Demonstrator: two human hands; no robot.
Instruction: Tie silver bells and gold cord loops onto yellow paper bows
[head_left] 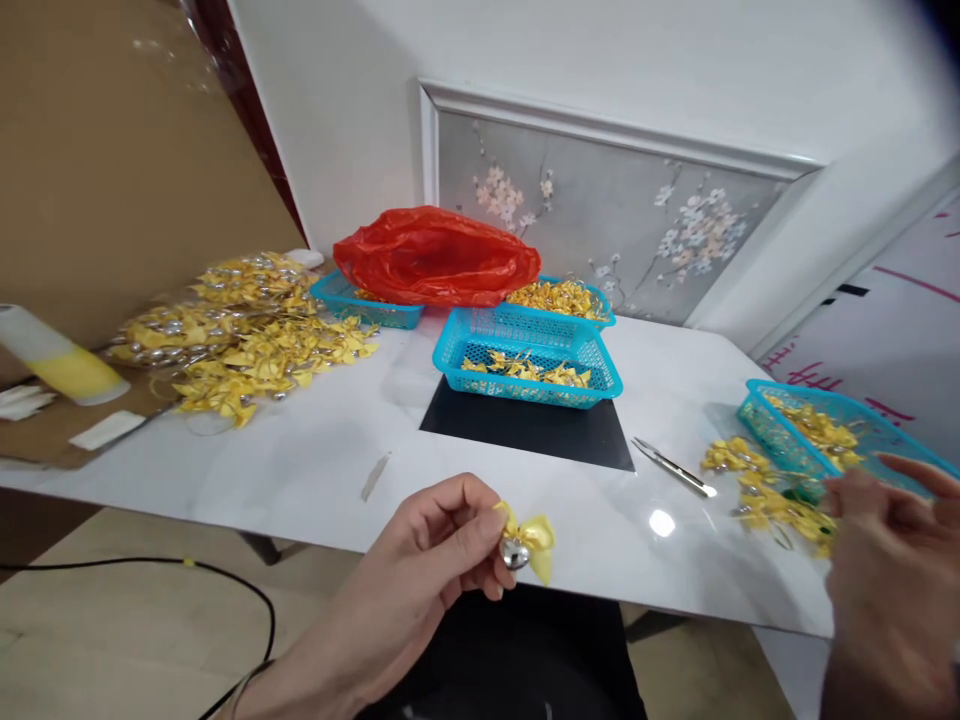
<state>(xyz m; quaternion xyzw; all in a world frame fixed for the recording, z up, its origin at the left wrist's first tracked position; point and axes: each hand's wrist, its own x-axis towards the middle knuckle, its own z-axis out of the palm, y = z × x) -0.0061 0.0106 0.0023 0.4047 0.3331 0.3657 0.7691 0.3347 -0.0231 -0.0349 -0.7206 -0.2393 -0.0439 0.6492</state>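
Observation:
Between the thumb and fingers of my left hand (457, 545) is a yellow ribbon bow with a silver jingle bell (516, 552), raised just over the table's front edge. Out at the right, my right hand (892, 540) is smeared by motion, so its grip does not show clearly. Beside its fingertips lie yellow bows with bells (772, 505) and a small green item (806, 494) I cannot make out. Just behind that hand stands a blue basket (885, 425) with more bows. A pair of tweezers (673, 468) rests on the tabletop between my hands.
A blue basket (525, 393) holding some bows stands on a black sheet (525, 435). Behind it, a red plastic bag (435, 260) lies over other blue baskets. Bows and bells (262, 365) are heaped at the left, near a yellow-and-white roll (64, 360).

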